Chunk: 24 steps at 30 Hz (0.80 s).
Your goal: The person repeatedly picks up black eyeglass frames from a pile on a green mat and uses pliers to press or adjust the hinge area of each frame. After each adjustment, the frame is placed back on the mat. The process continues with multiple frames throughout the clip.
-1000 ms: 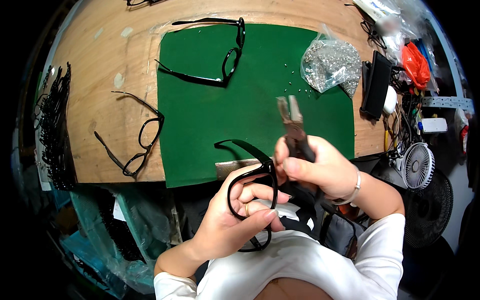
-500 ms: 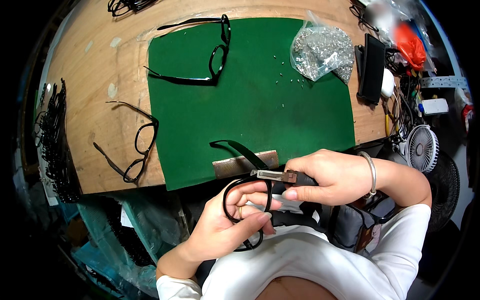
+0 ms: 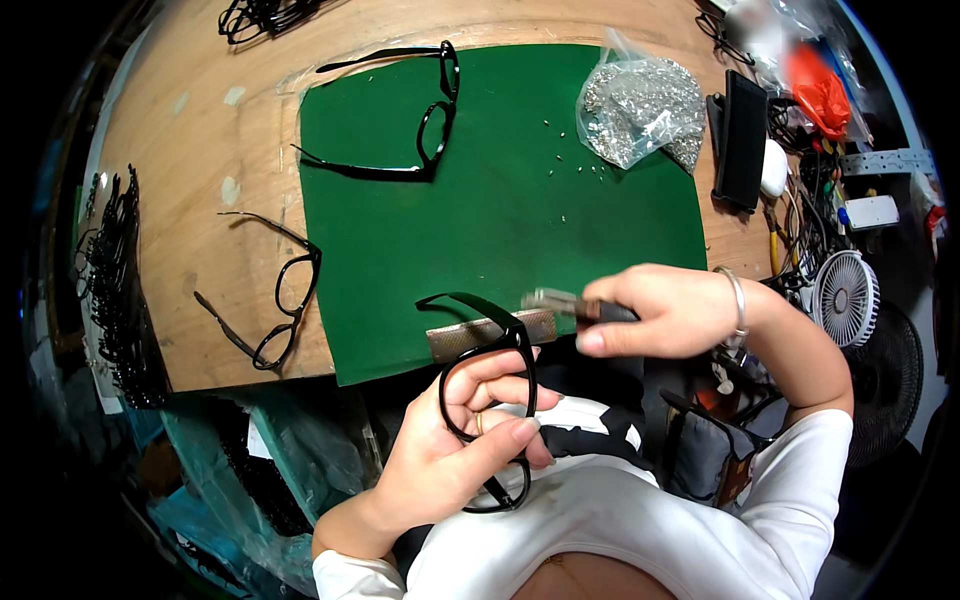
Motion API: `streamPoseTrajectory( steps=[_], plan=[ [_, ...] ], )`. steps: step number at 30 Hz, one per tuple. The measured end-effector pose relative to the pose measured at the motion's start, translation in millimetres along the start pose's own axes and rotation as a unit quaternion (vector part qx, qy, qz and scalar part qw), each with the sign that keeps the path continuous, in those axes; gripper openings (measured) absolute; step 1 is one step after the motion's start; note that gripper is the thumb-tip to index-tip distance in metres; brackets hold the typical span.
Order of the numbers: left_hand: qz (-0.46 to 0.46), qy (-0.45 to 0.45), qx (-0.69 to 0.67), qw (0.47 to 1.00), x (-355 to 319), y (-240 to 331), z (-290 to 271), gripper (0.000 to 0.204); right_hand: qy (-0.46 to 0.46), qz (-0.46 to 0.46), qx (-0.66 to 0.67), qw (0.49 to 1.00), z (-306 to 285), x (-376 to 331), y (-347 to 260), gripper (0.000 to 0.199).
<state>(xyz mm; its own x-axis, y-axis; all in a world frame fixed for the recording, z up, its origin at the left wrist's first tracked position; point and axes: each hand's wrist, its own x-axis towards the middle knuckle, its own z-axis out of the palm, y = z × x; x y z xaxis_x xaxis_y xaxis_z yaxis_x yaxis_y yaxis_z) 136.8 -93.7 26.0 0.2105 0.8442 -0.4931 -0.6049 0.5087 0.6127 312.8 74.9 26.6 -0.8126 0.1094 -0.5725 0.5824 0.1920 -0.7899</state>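
My left hand (image 3: 440,450) grips a black eyeglass frame (image 3: 514,334) by its rim, thumb and fingers round the bridge area, near my lap. One temple of it points up and left over the mat's front edge. My right hand (image 3: 665,312) is closed on pliers (image 3: 590,306) with metal jaws and dark handles; the jaws are blurred and stand apart from the frame, to its upper right. A textured metal strip (image 3: 448,341) lies on the mat's near edge, partly behind the temple.
On the green mat (image 3: 400,265) lie another black eyeglass frame (image 3: 432,140), scattered metal bits and a bag of small metal parts (image 3: 640,105). More glasses (image 3: 297,290) rest on the wooden table at left, beside piled black temples (image 3: 120,290). A phone (image 3: 740,140) and small fan (image 3: 845,295) are at right.
My right hand has moved up with the pliers, whose jaws have come away from the eyeglass frame's hinge area. The frame in my left hand has shifted slightly left and down.
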Motion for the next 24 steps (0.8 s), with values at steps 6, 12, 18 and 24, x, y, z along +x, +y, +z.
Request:
streamPoseTrajectory(
  steps=[6,12,18,24],
  plan=[
    [0.101,0.052,0.145,0.983,-12,12,-9,0.044,0.211,-0.014,-0.042,0.976,29,25,37,0.033],
    [0.215,0.205,0.444,0.846,24,31,-69,0.029,0.189,0.022,-0.023,0.981,25,31,25,0.032],
    [0.193,0.412,0.763,0.459,28,56,-130,0.029,0.232,-0.034,0.005,0.972,25,35,22,0.027],
    [0.224,0.367,0.749,0.503,28,67,-144,0.034,0.244,-0.034,-0.024,0.969,25,20,33,0.025]
  ],
)
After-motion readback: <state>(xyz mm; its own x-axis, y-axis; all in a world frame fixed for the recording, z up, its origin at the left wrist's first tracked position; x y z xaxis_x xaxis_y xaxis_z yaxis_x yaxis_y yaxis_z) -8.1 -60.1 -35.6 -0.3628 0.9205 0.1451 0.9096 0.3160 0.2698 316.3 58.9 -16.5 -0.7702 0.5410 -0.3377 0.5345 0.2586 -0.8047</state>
